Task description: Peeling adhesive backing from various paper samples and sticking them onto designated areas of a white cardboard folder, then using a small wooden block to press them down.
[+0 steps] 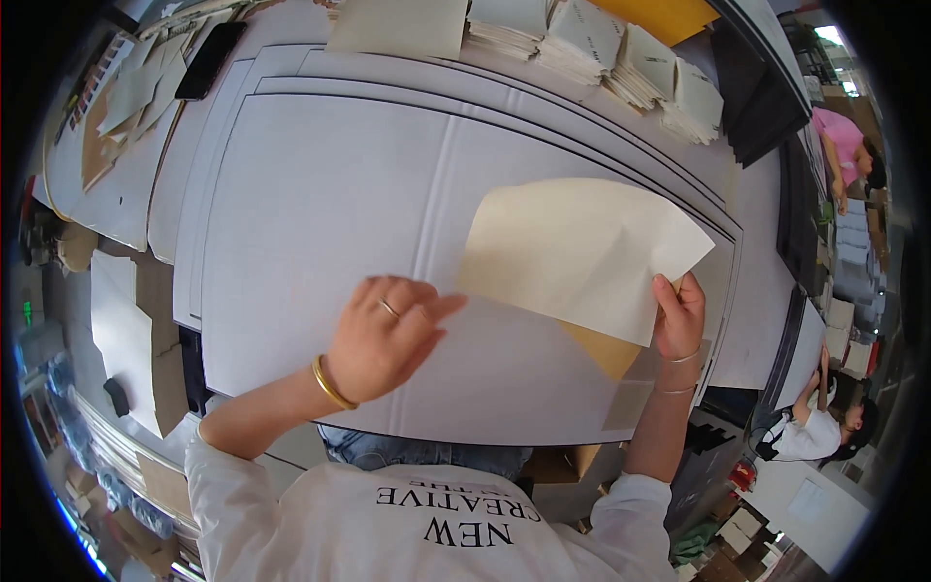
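Observation:
My right hand (681,315) pinches the right edge of a cream paper sheet (562,247), thumb on top. The sheet is slightly bowed and lies over the large white boards. A darker tan sheet (603,347) pokes out from beneath its near edge. My left hand (383,330), wearing a ring and a gold bangle, hovers left of the sheet. Its index finger points towards the sheet's left corner while the other fingers are loosely bent. Nothing shows in that hand, and it is apart from the paper. Large white boards (310,223) with dark edges lie stacked under both hands.
Several bundles of pale paper (580,39) line the far edge, beside a cream sheet (396,27) and a yellow-orange envelope-like sheet (664,17). A black phone (210,60) and paper scraps (136,92) lie at far left. Two other people sit or stand at right.

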Available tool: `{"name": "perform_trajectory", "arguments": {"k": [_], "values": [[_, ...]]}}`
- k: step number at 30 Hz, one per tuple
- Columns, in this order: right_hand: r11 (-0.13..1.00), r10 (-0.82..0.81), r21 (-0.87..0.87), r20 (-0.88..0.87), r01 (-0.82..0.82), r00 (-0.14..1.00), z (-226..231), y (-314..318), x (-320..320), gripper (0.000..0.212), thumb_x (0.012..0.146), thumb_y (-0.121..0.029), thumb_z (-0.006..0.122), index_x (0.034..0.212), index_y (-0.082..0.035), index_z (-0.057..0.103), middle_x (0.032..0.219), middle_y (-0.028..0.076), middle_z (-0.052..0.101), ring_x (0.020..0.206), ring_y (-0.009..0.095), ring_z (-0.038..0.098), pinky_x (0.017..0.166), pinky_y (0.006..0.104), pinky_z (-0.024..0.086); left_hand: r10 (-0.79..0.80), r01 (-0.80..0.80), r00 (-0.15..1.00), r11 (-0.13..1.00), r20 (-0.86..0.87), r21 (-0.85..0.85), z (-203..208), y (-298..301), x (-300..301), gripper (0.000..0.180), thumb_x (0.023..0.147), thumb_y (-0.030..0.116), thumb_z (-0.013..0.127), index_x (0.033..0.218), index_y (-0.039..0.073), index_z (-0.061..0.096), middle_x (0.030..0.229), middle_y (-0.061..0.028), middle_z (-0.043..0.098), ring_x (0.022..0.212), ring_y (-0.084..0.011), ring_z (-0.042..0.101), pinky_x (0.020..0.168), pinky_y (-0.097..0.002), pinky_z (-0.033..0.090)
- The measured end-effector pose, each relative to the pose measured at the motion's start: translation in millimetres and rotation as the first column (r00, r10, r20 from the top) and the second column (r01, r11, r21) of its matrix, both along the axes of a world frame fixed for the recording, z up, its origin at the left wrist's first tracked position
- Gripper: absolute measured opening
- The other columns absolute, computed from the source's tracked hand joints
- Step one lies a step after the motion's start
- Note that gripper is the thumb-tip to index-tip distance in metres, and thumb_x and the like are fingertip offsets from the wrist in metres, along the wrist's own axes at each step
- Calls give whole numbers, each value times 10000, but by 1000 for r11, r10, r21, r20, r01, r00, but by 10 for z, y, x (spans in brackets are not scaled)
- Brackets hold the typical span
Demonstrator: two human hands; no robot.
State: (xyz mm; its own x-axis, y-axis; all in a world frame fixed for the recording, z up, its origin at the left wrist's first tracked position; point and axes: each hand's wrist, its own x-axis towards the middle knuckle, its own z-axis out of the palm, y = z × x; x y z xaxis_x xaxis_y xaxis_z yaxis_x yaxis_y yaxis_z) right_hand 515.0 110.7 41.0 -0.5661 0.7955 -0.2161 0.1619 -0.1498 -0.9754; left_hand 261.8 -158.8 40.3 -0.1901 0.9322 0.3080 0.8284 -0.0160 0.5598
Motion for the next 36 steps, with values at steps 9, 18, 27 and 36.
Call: {"name": "perform_trajectory", "arguments": {"k": [9,18,27,36], "values": [[992,11,-126,-25,-15,1000,-300,94,-112,186,907,-32,562,1087,6,592,1021,28,636,897,83,577,803,237,466,-34,-30,974,961,-222,-276,-249,-67,125,760,676,333,759,1365,196,468,962,-23,451,848,-168,465,752,-327,399],[990,64,-125,-47,-69,997,-394,120,-32,281,937,-36,496,1211,20,522,1129,77,618,1001,138,591,879,282,476,-1,-62,962,973,-275,-221,-247,-61,136,790,625,389,765,1343,199,495,1022,-19,438,891,-164,451,790,-339,396],[993,45,-110,-23,-48,999,-366,97,-77,230,921,-45,547,1143,13,569,1037,42,634,894,88,581,804,238,468,40,-107,966,961,-255,-255,-276,-82,186,775,645,424,744,1344,195,502,1073,-16,429,966,-160,429,831,-340,381],[991,43,-123,-33,-47,999,-358,98,-97,225,925,-40,537,1140,17,570,1055,53,634,929,98,584,823,250,471,18,-90,970,954,-243,-286,-284,-84,184,755,712,441,703,1374,171,460,1117,-26,421,1001,-176,417,861,-359,367]]}}
